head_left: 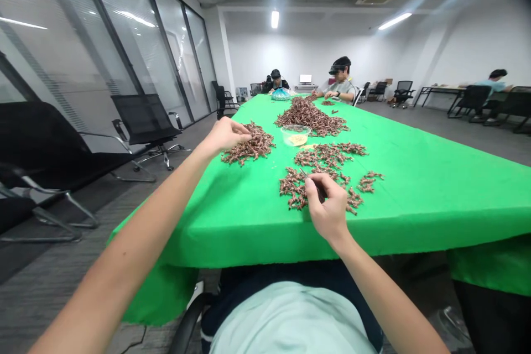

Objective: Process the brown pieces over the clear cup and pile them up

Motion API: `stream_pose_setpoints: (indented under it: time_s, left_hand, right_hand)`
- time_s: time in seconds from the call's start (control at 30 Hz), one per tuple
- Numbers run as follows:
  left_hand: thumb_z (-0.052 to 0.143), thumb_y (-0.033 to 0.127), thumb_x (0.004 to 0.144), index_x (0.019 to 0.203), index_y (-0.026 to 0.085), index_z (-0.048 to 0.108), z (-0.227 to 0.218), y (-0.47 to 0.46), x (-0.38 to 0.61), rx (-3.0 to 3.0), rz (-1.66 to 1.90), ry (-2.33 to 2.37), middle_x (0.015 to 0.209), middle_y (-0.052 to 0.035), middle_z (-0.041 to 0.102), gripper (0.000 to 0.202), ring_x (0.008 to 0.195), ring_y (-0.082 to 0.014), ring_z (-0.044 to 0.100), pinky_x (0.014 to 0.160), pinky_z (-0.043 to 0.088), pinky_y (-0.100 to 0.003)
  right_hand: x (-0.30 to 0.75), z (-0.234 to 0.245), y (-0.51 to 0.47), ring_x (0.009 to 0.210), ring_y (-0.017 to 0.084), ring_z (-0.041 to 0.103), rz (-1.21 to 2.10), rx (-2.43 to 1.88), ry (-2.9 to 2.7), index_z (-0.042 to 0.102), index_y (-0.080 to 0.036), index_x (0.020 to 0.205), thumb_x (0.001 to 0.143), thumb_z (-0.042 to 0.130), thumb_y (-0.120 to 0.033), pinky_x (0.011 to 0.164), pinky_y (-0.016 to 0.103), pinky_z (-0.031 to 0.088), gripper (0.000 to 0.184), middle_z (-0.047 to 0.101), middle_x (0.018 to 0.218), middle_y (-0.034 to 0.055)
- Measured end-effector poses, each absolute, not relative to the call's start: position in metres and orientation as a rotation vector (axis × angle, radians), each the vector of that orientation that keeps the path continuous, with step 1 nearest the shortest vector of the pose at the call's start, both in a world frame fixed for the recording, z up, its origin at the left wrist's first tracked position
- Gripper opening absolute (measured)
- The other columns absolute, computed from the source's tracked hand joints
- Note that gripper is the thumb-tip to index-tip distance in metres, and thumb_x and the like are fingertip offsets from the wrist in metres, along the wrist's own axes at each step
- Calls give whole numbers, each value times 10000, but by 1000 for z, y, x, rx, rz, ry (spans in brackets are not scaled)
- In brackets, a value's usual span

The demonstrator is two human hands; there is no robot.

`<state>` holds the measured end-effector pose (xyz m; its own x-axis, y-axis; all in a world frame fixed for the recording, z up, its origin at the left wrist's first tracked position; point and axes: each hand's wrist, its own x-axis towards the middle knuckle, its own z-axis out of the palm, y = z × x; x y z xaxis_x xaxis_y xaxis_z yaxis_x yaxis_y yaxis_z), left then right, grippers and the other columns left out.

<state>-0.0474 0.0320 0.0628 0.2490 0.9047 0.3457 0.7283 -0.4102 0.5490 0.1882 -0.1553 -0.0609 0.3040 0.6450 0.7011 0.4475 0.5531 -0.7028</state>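
Note:
My left hand (228, 135) is at the left pile of small, knobbly reddish-brown pieces (259, 144), its fingertips pressed together at the pile's upper edge. Whatever those fingertips hold is too small to make out. My right hand (328, 206) is closed round a thin metal tool (303, 173) with a dark handle, possibly tweezers. The tool's tip points up and left over loosely spread brown pieces (294, 183) of the same sort. Between the two hands, farther back, stands a clear round plastic tub (296, 135) with pale yellowish bits inside.
A large heap of brown pieces (311, 116) lies behind the tub on the green tablecloth (435, 177). Farther along the table are a bluish plastic bag (281, 94) and two people, one at the right side (342, 86). Black chairs (143, 121) stand along the left.

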Motion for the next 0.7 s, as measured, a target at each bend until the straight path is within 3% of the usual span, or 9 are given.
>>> stream_pose_setpoints:
  time_s: [0.2, 0.33, 0.43, 0.6, 0.7]
  left_hand:
    - [829, 415, 691, 940, 132, 751, 52, 83, -48, 2222, 914, 1854, 1029, -163, 746, 385, 1013, -289, 647, 942, 461, -405]
    - [792, 452, 720, 890, 158, 758, 51, 67, -40, 2333, 926, 1734, 979, -139, 756, 342, 961, -274, 660, 928, 465, -387]
    - [759, 480, 742, 865, 168, 768, 51, 50, -24, 2417, 862, 1566, 943, -124, 763, 335, 894, -265, 669, 868, 482, -370]
    - [747, 531, 722, 831, 184, 782, 37, 20, 11, 2545, 332, 1112, 910, -105, 774, 365, 771, -221, 672, 706, 469, -300]
    - [785, 591, 652, 634, 186, 726, 26, 2, 27, 2591, 203, 1068, 663, -72, 712, 410, 612, -196, 607, 598, 399, -291]
  right_hand:
    - [189, -59, -155, 555, 116, 463, 282, -1019, -1268, 643, -184, 866, 948, 585, -399, 525, 257, 377, 237, 536, 647, -24]
    - [191, -59, -151, 556, 119, 479, 398, -950, -1151, 658, -175, 914, 942, 591, -467, 504, 252, 385, 301, 563, 663, -10]
    - [193, -59, -149, 586, 137, 538, 459, -928, -1060, 689, -154, 994, 936, 587, -522, 531, 263, 436, 387, 614, 690, 17]
    - [199, -59, -146, 568, 143, 563, 552, -865, -1023, 697, -154, 844, 949, 532, -580, 532, 274, 469, 469, 622, 670, 32]
    - [205, -59, -145, 666, 168, 641, 550, -844, -1030, 675, -170, 833, 960, 515, -552, 647, 304, 542, 434, 671, 763, 48]
